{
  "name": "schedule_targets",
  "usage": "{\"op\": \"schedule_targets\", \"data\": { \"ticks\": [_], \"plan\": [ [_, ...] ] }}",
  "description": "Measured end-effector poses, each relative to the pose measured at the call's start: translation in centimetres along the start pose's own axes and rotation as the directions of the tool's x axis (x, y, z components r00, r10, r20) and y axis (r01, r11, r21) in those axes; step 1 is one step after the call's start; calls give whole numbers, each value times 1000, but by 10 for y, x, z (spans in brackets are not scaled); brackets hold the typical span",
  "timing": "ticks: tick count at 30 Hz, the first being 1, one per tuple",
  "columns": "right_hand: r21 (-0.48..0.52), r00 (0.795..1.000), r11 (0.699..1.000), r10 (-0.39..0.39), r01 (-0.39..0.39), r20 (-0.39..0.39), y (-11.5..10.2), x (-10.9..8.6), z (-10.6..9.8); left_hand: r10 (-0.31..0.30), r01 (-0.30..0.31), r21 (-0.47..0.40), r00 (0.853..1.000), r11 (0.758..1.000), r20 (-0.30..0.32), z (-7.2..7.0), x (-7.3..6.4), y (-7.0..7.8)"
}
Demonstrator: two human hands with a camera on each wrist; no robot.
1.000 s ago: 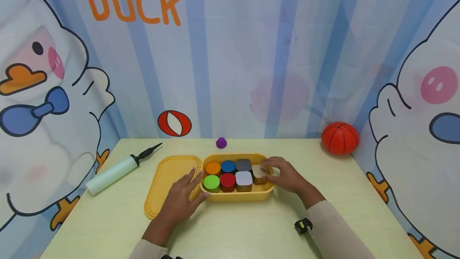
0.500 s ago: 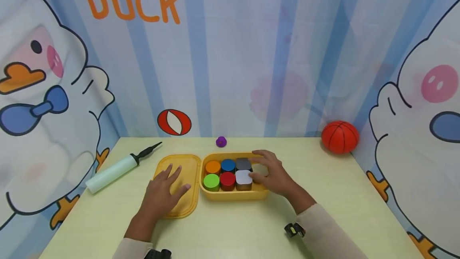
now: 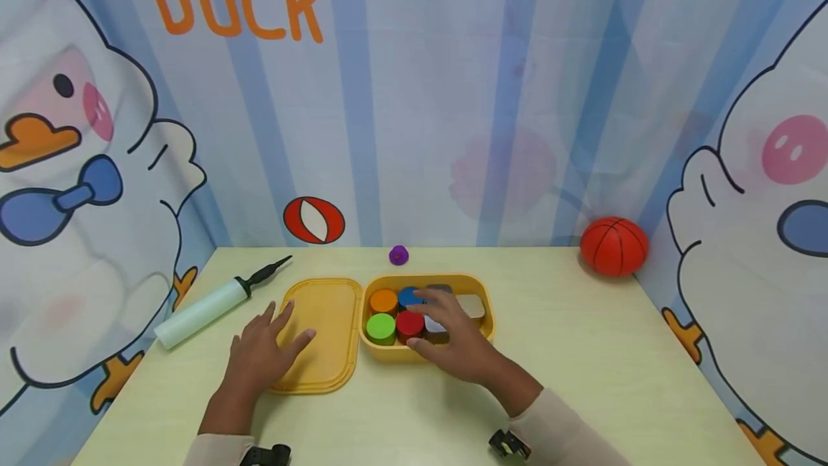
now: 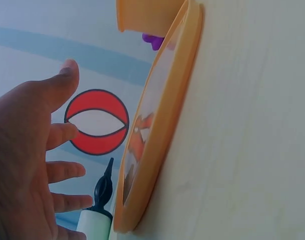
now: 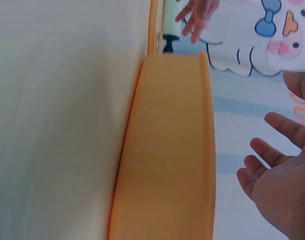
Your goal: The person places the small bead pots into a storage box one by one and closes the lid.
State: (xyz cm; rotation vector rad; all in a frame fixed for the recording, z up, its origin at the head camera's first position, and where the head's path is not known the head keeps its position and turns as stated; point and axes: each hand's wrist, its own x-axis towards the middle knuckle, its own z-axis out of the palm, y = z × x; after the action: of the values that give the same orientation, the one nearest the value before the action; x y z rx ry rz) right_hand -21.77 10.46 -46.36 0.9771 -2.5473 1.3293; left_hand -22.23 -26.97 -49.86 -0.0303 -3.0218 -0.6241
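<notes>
My right hand hovers over a yellow box, its spread fingers holding nothing. Inside lie several blocks: the round orange, green and red ones show, and a square wooden one sits at the right end. The hand partly hides the blue, grey and white blocks. A flat yellow lid lies left of the box, and my left hand is at its left edge, fingers apart. In the right wrist view, my right hand stands above the rim of the box wall.
A pale green hand pump with a black nozzle lies at the left. Behind the box sits a small purple toy. A red ball rests at the back right corner. A duck-print curtain rises behind the table.
My left hand has drawn back left from the box to the lid's outer edge. The right hand has left the wooden block and moved left over the middle blocks.
</notes>
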Motion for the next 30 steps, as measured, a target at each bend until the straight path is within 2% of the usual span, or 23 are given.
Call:
{"op": "schedule_targets", "data": {
  "ticks": [6, 11, 15, 20, 25, 30],
  "plan": [
    [93, 993, 995, 9, -20, 118, -20, -4, 21, -42, 43, -6, 998, 999, 38, -1, -1, -14],
    [137, 974, 989, 29, -61, 223, -28, -8, 39, -60, 62, -16, 995, 998, 77, 6, -1, -22],
    [128, 946, 986, 64, -109, 318, -30, -11, 52, -69, 70, -14, 994, 997, 88, 14, 2, -25],
    [116, 905, 983, 82, -142, 418, -29, -9, 66, -58, 57, 11, 996, 998, 70, 22, 3, -26],
    [99, 881, 980, 107, -171, 461, -21, -9, 82, -60, 61, -11, 995, 998, 82, 25, 2, -27],
    [51, 846, 963, 206, -264, 492, -15, -9, 97, -54, 57, -30, 995, 998, 87, 26, 2, -28]
  ]
}}
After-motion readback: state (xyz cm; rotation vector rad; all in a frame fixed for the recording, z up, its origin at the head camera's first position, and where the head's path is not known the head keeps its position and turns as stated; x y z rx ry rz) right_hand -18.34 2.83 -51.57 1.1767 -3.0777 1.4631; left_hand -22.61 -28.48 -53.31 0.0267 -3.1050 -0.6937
